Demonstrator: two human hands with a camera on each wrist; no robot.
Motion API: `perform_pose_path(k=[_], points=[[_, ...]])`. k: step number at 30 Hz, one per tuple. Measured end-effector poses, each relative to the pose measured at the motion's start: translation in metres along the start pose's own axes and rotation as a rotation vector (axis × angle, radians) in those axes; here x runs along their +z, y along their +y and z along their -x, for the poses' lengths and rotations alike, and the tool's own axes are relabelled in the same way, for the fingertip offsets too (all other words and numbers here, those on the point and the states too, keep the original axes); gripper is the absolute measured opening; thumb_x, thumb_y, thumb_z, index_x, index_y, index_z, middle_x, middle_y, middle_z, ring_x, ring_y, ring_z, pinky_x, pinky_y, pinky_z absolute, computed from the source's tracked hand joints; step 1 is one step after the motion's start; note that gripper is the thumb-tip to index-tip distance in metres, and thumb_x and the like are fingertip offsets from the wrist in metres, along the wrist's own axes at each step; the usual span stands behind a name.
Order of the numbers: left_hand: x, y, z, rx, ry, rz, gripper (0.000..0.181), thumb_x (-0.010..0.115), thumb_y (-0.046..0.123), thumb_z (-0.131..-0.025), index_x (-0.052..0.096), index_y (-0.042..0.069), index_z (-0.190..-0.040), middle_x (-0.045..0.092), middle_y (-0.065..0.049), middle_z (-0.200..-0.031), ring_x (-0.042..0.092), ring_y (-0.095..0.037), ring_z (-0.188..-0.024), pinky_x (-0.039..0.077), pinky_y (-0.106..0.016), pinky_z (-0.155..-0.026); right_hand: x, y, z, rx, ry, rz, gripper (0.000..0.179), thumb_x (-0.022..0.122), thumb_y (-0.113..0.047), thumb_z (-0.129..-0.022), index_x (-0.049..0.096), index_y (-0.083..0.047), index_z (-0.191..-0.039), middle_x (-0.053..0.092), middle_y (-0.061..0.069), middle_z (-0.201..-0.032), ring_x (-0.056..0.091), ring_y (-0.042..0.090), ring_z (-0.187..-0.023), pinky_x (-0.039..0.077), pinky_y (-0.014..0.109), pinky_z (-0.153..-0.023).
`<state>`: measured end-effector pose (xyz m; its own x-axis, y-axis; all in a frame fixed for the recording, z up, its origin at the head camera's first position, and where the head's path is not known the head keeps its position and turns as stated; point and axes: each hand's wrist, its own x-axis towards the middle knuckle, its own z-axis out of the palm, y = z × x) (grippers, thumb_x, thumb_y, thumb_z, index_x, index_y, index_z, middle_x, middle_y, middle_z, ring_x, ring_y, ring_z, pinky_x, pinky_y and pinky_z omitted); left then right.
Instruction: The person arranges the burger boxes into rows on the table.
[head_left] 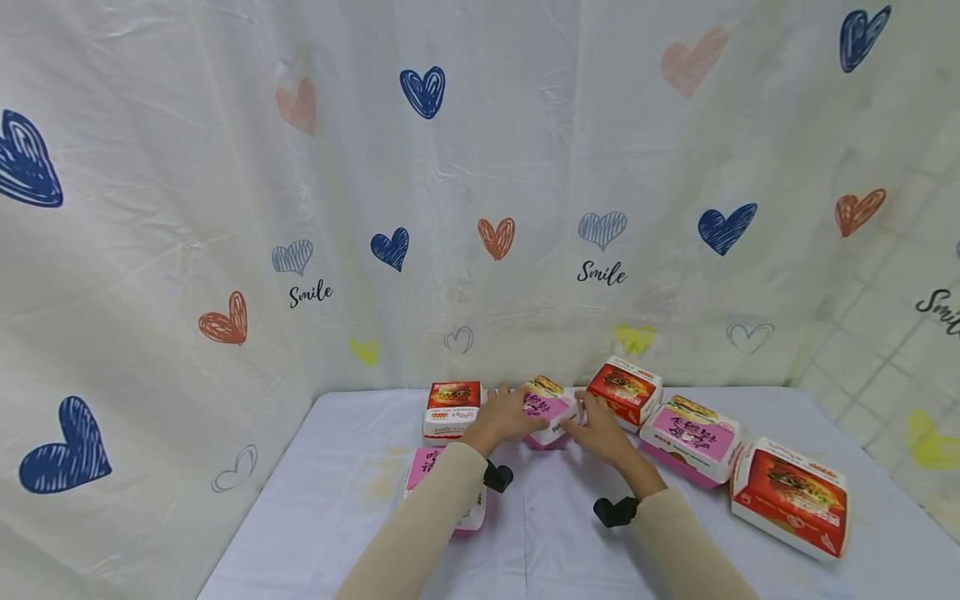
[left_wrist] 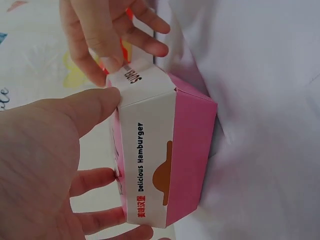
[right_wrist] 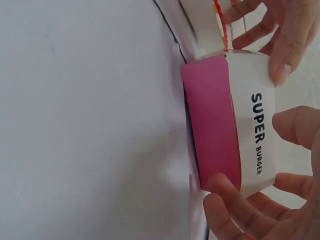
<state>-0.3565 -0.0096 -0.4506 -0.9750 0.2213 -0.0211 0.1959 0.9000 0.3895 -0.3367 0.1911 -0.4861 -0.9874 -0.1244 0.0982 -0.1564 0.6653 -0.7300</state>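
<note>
Between my two hands, at the back of the table, is a pink and white burger box [head_left: 550, 402] with a burger picture on its lid. My left hand [head_left: 501, 417] grips it from the left; in the left wrist view its thumb [left_wrist: 97, 104] lies at a lid corner and the other fingers spread along the lid. On the other side my right hand [head_left: 603, 432] holds it, fingers bent at the pink side panel [right_wrist: 212, 115] in the right wrist view. Whether the base rests fully on the cloth cannot be told.
A red burger box [head_left: 453, 407] sits left of the hands, with another pink box [head_left: 471, 510] in front, partly behind the left sleeve. To the right, a red box [head_left: 626, 390], a pink box [head_left: 692, 437] and a larger red box [head_left: 793, 498] form a slanting row. A heart-printed curtain [head_left: 525, 317] hangs behind.
</note>
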Motion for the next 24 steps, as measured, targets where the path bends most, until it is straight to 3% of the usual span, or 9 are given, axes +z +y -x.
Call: perform_pose_path(k=[11,18,24], points=[[-0.0068,-0.0007,0.0033,0.034,-0.022,0.026,0.080,0.074,0.054,-0.088,0.047,0.017,-0.154,0.047,-0.011,-0.153,0.050,-0.029,-0.133,0.046,-0.051,-0.110,0.0014,0.0032,0.0033,0.006,0.011,0.003,0.065,0.061,-0.031,-0.101,0.035,-0.001,-0.153,0.040,0.031,-0.148,0.050,0.041,-0.125,0.043,0.065,-0.105],[-0.0063,-0.0029,0.0017,0.067,-0.025,0.017,0.076,0.075,0.048,-0.089,0.048,0.016,-0.153,0.046,-0.014,-0.147,0.056,-0.026,-0.118,0.051,-0.046,-0.104,0.0014,0.0039,0.0049,0.012,0.035,0.037,0.056,0.059,-0.030,-0.103,0.042,-0.004,-0.150,0.050,0.026,-0.130,0.056,0.035,-0.109,0.051,0.053,-0.091],[-0.0087,-0.0053,0.0023,0.099,-0.035,0.023,0.069,0.075,0.045,-0.090,0.053,0.017,-0.149,0.046,-0.014,-0.142,0.057,-0.024,-0.112,0.052,-0.045,-0.102,0.0015,0.0027,0.0047,0.014,0.044,0.032,0.052,0.057,-0.030,-0.104,0.045,-0.006,-0.148,0.052,0.021,-0.120,0.056,0.030,-0.101,0.051,0.043,-0.082]])
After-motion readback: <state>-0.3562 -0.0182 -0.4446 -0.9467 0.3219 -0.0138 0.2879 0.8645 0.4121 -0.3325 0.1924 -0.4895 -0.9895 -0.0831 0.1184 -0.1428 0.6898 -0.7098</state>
